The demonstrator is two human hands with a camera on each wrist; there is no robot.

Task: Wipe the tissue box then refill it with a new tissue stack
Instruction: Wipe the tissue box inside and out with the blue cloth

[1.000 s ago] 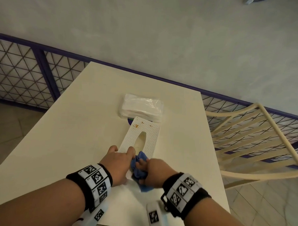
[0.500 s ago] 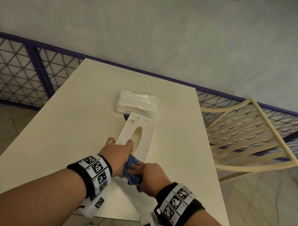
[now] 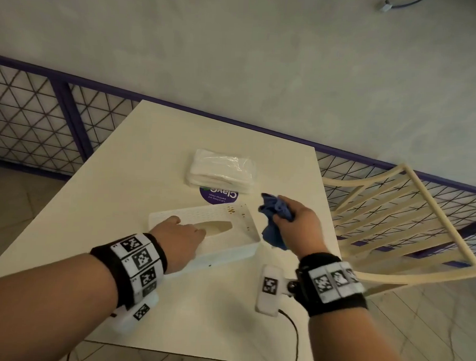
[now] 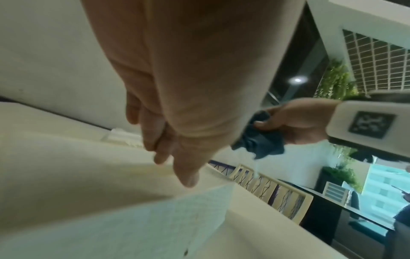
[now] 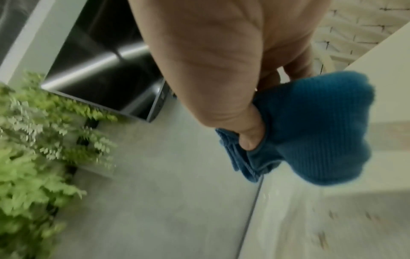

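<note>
The white perforated tissue box (image 3: 229, 221) lies crosswise on the cream table (image 3: 116, 202), its oval slot facing up and small orange specks near its far right corner. My left hand (image 3: 187, 227) rests on top of the box beside the slot, fingers (image 4: 173, 157) straight and touching the lid (image 4: 155, 219). My right hand (image 3: 287, 212) is lifted just right of the box and grips a crumpled blue cloth (image 3: 274, 223), which hangs clear of the box (image 5: 310, 131). The new tissue stack (image 3: 222, 174), in clear wrap, lies behind the box.
A round purple sticker (image 3: 218, 196) sits on the table between the stack and the box. A cream slatted chair (image 3: 393, 222) stands close at the right. A purple-framed mesh fence (image 3: 29, 122) runs behind the table.
The box has swung from lengthwise to crosswise. My right hand lifted the cloth off it and moved right. My left hand shifted from the box's near end onto its top.
</note>
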